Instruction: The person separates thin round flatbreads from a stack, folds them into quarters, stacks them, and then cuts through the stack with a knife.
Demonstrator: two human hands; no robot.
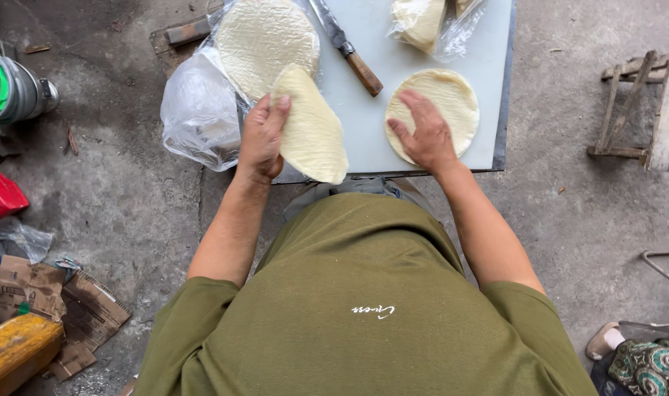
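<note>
The left hand (262, 138) has its grip clamped on a pale round flatbread (310, 128) lifted off the stack (265, 38) in its plastic bag — seemingly several sheets — while the right hand (424, 136) lies open and flat on another flatbread (443, 103) on the tabletop (393, 55), a knife (347, 48) between them.

Rough grey concrete floor (136, 183) in daylight, a wooden stool (639, 110) at right, torn cardboard (63, 308) at left.

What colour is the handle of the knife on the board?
Brown: the wooden handle of the long knife shows best in the head view.
</note>
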